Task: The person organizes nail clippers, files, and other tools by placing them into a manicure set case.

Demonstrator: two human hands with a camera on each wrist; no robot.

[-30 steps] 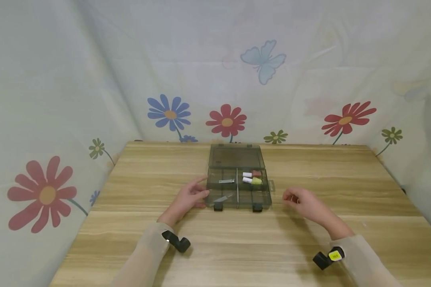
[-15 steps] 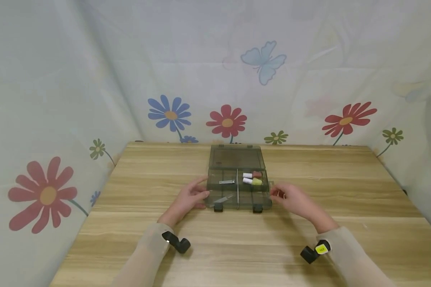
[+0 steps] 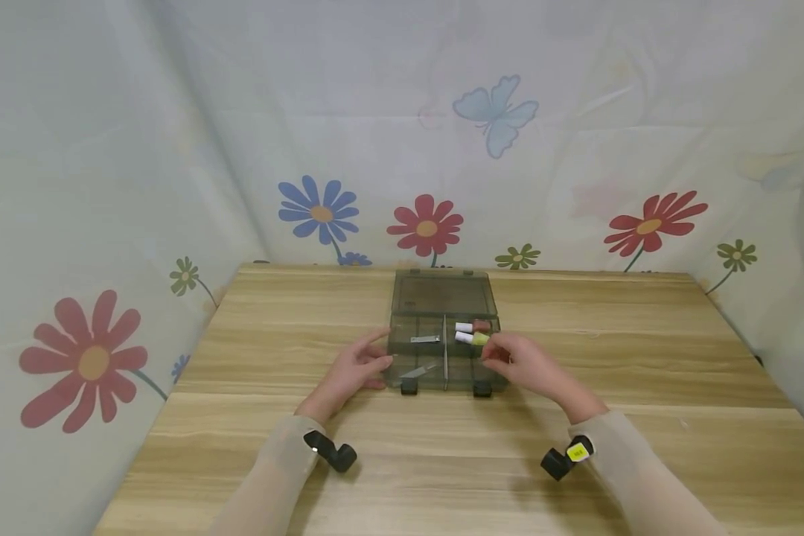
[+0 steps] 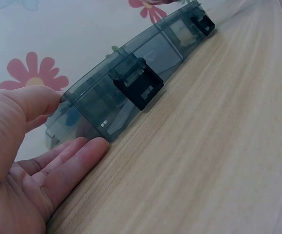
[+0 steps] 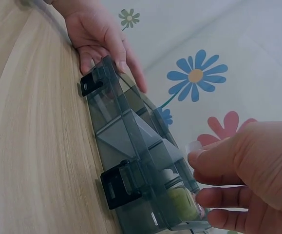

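At the centre of the head view a smoky translucent organizer box (image 3: 442, 350) sits on the wooden tabletop (image 3: 643, 350), its lid (image 3: 442, 294) laid open toward the upper part of the frame. The left hand (image 3: 358, 368) braces the box's left wall with straight, relaxed fingers, thumb on the rim and fingertips against the corner, as the left wrist view shows. The right hand (image 3: 519, 363) hovers over the right-hand compartments with fingers curled and thumb and forefinger drawn close; nothing shows between them, and it is just beside the yellow-green bottle (image 3: 477, 338), apart from it as far as I can tell. The step in hand seems to be a reach into the right compartment; the next move would call for a fine pinch on that small bottle while the left hand steadies the box. Counted: two small bottles, the yellow-green one and a reddish one (image 3: 474, 326); two metal tools (image 3: 424, 339) in the left compartments; two black latches (image 3: 409, 386) on the front edge.
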